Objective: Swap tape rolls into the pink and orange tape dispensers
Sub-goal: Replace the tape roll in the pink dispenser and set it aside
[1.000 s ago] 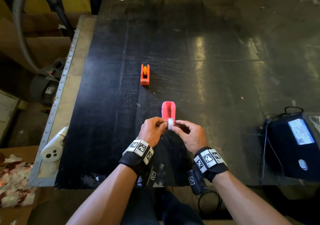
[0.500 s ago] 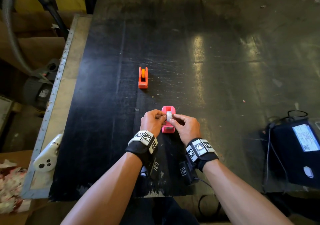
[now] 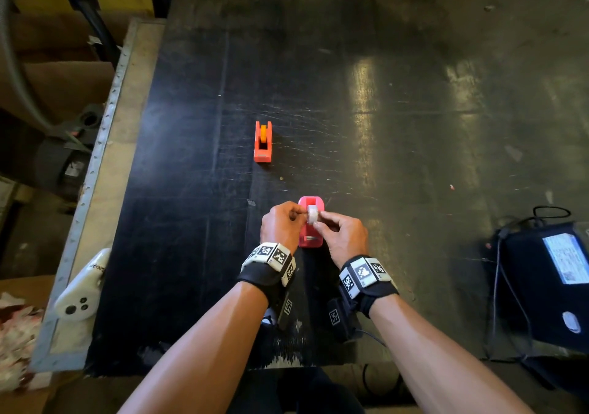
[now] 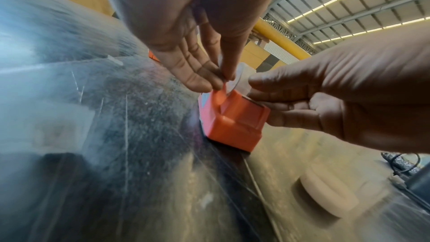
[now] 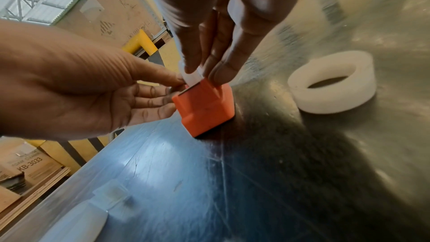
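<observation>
While both forearms reach in from the near edge of the black worktop (image 3: 398, 120), L hand (image 3: 280, 227) and R hand (image 3: 344, 238) meet over the pink tape dispenser (image 3: 310, 238). Both pinch a white tape roll (image 3: 312, 214) standing on edge in the dispenser's slot: L thumb + forefinger on its left face, other fingers loosely extended; R thumb + forefinger on the right face, other fingers curled below. How deep the roll sits: can't tell. Dispenser rests flat on worktop, near the front edge, approx. centre.

Orange tape dispenser (image 3: 263, 142) w/ orange roll stands farther back, slightly left, well apart from hands. Second white tape roll (image 5: 331, 82) lies flat just right of pink dispenser. Wide bare surface right + far side. White controller (image 3: 83, 289) on left ledge; dark pouch (image 3: 541, 286) at right edge.
</observation>
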A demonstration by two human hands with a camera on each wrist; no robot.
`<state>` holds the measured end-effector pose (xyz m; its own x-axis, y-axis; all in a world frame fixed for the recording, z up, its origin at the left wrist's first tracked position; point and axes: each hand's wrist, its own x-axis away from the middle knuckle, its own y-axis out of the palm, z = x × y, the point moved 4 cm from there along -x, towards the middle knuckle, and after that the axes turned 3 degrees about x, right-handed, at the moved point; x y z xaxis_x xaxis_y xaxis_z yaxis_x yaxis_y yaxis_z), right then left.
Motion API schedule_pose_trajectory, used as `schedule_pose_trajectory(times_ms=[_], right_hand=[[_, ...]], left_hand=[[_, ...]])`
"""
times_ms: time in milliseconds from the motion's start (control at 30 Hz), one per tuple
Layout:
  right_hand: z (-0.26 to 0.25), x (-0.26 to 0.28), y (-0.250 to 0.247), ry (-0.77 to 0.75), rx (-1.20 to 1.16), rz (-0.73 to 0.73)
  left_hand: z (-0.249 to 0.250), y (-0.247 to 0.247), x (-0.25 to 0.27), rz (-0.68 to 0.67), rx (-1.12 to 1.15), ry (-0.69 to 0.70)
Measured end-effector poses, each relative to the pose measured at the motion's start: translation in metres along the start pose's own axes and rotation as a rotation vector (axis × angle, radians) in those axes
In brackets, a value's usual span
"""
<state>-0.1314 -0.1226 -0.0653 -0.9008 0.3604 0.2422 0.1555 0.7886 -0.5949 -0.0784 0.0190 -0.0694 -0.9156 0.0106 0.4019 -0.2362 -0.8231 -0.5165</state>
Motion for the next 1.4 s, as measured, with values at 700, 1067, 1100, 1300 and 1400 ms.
schedule_pose_trajectory(times_ms=[700,1067,1100,1300,1400], right_hand=[[-0.010,-0.017,0.005,-0.192,0.154,-0.015],[-0.017,-0.020,-0.003,-0.244,0.089,-0.013],[-0.018,-0.020,-0.003,-0.249,0.106,-0.022],[-0.021,-0.023,-0.003,-0.269,0.173,-0.040],[-0.020,-0.021,-0.003,-0.290,0.196,-0.025]], left_hand=[[-0.006,-0.002,-0.009,-0.071,-0.082,0.203],[-0.007,-0.007,-0.014,-0.164,-0.067,0.256],[-0.006,-0.007,-0.015,-0.173,-0.072,0.262],[-0.007,-0.007,-0.015,-0.191,-0.070,0.251],[-0.007,-0.007,-0.015,-0.190,-0.092,0.258]])
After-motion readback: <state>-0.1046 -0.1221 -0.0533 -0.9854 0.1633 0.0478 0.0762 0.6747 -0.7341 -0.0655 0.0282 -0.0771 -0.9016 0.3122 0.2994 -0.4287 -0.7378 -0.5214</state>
